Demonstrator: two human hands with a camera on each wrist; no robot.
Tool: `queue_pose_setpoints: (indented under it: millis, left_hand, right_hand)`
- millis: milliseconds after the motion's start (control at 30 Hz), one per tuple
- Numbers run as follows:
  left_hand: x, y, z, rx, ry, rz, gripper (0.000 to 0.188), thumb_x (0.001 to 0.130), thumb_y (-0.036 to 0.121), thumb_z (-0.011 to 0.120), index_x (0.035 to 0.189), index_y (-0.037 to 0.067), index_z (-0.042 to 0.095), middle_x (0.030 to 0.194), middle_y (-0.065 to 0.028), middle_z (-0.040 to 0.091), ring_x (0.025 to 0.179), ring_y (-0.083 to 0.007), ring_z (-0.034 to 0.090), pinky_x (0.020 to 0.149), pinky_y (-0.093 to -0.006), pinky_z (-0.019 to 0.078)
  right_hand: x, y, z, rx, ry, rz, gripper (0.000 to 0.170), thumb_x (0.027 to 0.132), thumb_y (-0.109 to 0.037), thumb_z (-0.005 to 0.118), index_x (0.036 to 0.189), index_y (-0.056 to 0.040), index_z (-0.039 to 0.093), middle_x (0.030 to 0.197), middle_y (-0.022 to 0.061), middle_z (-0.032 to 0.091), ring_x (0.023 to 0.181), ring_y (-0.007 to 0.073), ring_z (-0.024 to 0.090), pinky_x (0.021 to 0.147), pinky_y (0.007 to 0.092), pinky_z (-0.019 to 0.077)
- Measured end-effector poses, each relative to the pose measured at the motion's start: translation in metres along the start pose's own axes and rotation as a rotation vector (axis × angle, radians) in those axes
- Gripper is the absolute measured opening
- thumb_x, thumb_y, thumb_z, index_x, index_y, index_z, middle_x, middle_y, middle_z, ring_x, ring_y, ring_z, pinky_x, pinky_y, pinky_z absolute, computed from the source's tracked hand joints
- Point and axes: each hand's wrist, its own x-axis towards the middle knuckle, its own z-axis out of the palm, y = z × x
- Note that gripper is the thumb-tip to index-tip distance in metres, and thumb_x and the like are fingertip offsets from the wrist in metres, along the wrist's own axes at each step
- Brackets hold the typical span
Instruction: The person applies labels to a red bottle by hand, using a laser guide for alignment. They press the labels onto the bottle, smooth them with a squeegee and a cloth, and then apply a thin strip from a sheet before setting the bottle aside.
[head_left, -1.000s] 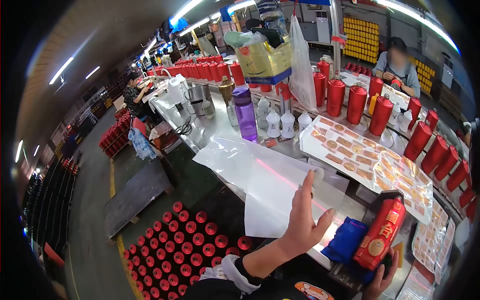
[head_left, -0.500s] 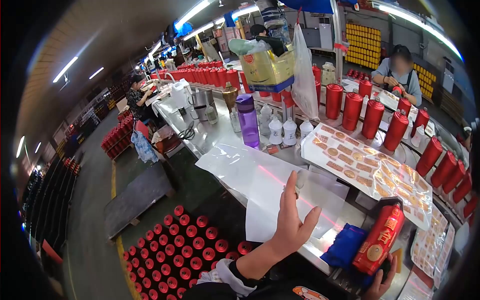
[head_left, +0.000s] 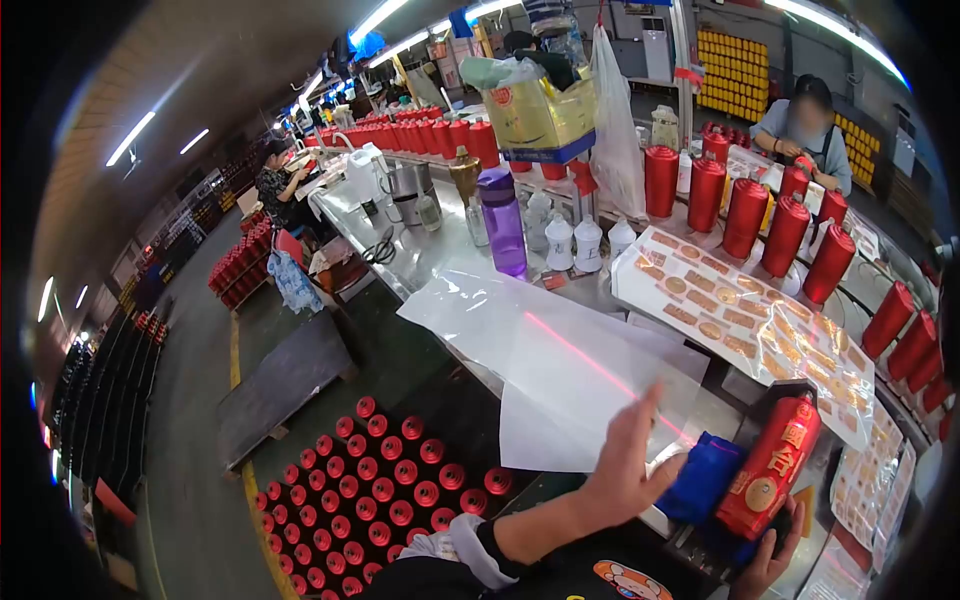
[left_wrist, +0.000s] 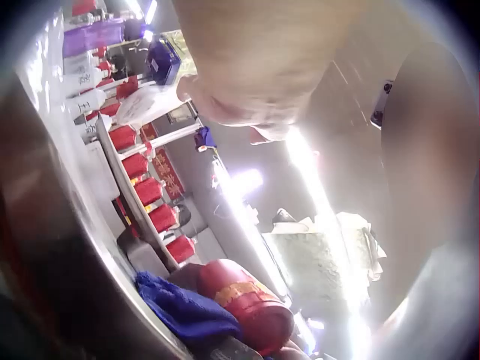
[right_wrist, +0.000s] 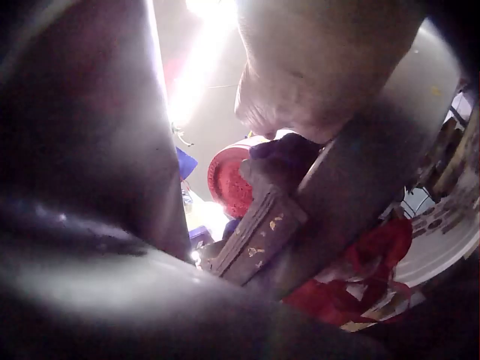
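Observation:
A red bottle [head_left: 772, 465] with gold lettering lies tilted in a dark cradle [head_left: 790, 388] at the lower right of the head view. My left hand [head_left: 625, 470] is raised with its fingers extended, blurred, left of a crumpled blue cloth [head_left: 703, 475]. Nothing is in that hand. In the left wrist view the bottle's round base [left_wrist: 271, 326] shows past the cloth. My right hand [head_left: 768, 568] is at the bottle's base, fingers bent around a dark rounded knob [right_wrist: 292, 156]; the palm side is hidden.
White translucent sheets [head_left: 560, 370] cover the bench left of the cradle. A sheet of gold labels [head_left: 735, 310] lies behind it. A purple bottle [head_left: 503, 225] and white flasks [head_left: 573, 245] stand beyond. Red bottles [head_left: 745, 220] line the back; more [head_left: 375, 490] stand below, left.
My left hand first shifts slightly left, then swings down and right toward the blue cloth. My right hand and the red bottle keep their places; the head view shifts slightly.

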Motion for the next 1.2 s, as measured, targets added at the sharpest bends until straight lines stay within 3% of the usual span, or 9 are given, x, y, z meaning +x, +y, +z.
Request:
queue_pose_setpoints:
  millis: [100, 267, 500, 833, 867, 900, 1033, 1133, 1200]
  left_hand:
    - [-0.003, 0.006, 0.013, 0.082, -0.184, 0.136, 0.085, 0.086, 0.027, 0.068, 0.149, -0.003, 0.020, 0.147, -0.0233, 0.035, 0.126, -0.0410, 0.041, 0.112, -0.0458, 0.0255]
    - [-0.003, 0.016, 0.033, 0.068, -0.466, 0.334, 0.092, 0.083, 0.030, 0.069, 0.151, 0.000, 0.015, 0.150, -0.0199, 0.032, 0.137, -0.0416, 0.028, 0.116, -0.0546, 0.0121]
    - [-0.009, 0.017, 0.064, 0.121, -0.533, 0.338, 0.095, 0.080, 0.030, 0.071, 0.152, 0.002, 0.017, 0.149, -0.0260, 0.029, 0.140, -0.0451, 0.020, 0.117, -0.0544, 0.0134]
    - [-0.012, 0.020, 0.087, 0.241, -0.373, 0.486, 0.102, 0.073, 0.030, 0.078, 0.149, -0.005, 0.019, 0.149, -0.0268, 0.030, 0.133, -0.0468, 0.033, 0.114, -0.0559, 0.0209]
    - [-0.011, 0.020, 0.087, 0.269, -0.397, 0.459, 0.102, 0.072, 0.030, 0.078, 0.148, -0.006, 0.020, 0.149, -0.0265, 0.031, 0.132, -0.0465, 0.034, 0.114, -0.0560, 0.0215]
    - [-0.010, 0.020, 0.086, 0.289, -0.427, 0.432, 0.103, 0.071, 0.031, 0.079, 0.147, -0.007, 0.020, 0.148, -0.0263, 0.032, 0.132, -0.0462, 0.035, 0.113, -0.0561, 0.0220]
    - [-0.006, 0.012, 0.095, 0.396, -0.409, 0.539, 0.105, 0.063, 0.028, 0.081, 0.145, -0.009, 0.027, 0.133, -0.0294, 0.049, 0.120, -0.0449, 0.051, 0.111, -0.0549, 0.0283]
    - [0.004, 0.020, 0.091, 0.380, -0.424, 0.520, 0.100, 0.063, 0.020, 0.080, 0.144, -0.010, 0.030, 0.140, -0.0298, 0.043, 0.124, -0.0460, 0.048, 0.112, -0.0563, 0.0265]
    - [0.003, 0.015, 0.091, 0.333, -0.467, 0.505, 0.096, 0.065, 0.012, 0.078, 0.144, -0.010, 0.029, 0.142, -0.0303, 0.041, 0.128, -0.0472, 0.044, 0.112, -0.0569, 0.0263]
  right_hand:
    - [0.004, 0.002, 0.000, -0.007, 0.012, -0.035, 0.052, 0.095, 0.000, 0.045, 0.145, 0.0049, 0.032, 0.143, 0.0178, 0.045, 0.131, 0.0280, 0.045, 0.109, 0.0390, 0.0352]
    - [0.000, 0.007, -0.003, 0.043, 0.022, 0.007, 0.053, 0.094, -0.002, 0.048, 0.145, 0.0047, 0.034, 0.143, 0.0180, 0.045, 0.131, 0.0273, 0.045, 0.109, 0.0387, 0.0350]
    - [-0.003, 0.005, -0.003, -0.067, 0.076, -0.049, 0.054, 0.093, -0.002, 0.047, 0.145, 0.0032, 0.034, 0.144, 0.0175, 0.044, 0.129, 0.0273, 0.046, 0.107, 0.0373, 0.0363]
    - [0.014, -0.032, -0.020, 0.040, 0.164, 0.070, 0.057, 0.096, -0.013, 0.051, 0.147, 0.0020, 0.028, 0.138, 0.0188, 0.052, 0.124, 0.0308, 0.052, 0.102, 0.0341, 0.0428]
    - [0.016, -0.036, -0.016, -0.012, 0.250, 0.074, 0.048, 0.098, -0.008, 0.046, 0.144, 0.0014, 0.038, 0.136, 0.0131, 0.049, 0.127, 0.0213, 0.047, 0.107, 0.0338, 0.0347]
    - [0.018, -0.038, -0.009, 0.178, 0.232, 0.130, 0.051, 0.094, -0.006, 0.050, 0.143, 0.0021, 0.038, 0.139, 0.0155, 0.047, 0.129, 0.0222, 0.044, 0.110, 0.0364, 0.0327]
    - [0.033, -0.058, 0.016, 0.075, 0.152, 0.227, 0.045, 0.091, -0.011, 0.059, 0.133, -0.0002, 0.049, 0.124, 0.0117, 0.055, 0.109, 0.0200, 0.056, 0.096, 0.0318, 0.0438]
    - [0.050, -0.071, 0.034, -0.216, 0.081, 0.012, 0.041, 0.089, -0.013, 0.061, 0.127, -0.0022, 0.053, 0.100, 0.0119, 0.066, 0.090, 0.0176, 0.064, 0.080, 0.0321, 0.0500]
    - [0.047, -0.070, 0.032, -0.255, 0.114, 0.042, 0.038, 0.090, -0.015, 0.061, 0.126, -0.0038, 0.053, 0.089, 0.0154, 0.066, 0.081, 0.0209, 0.065, 0.074, 0.0328, 0.0507]
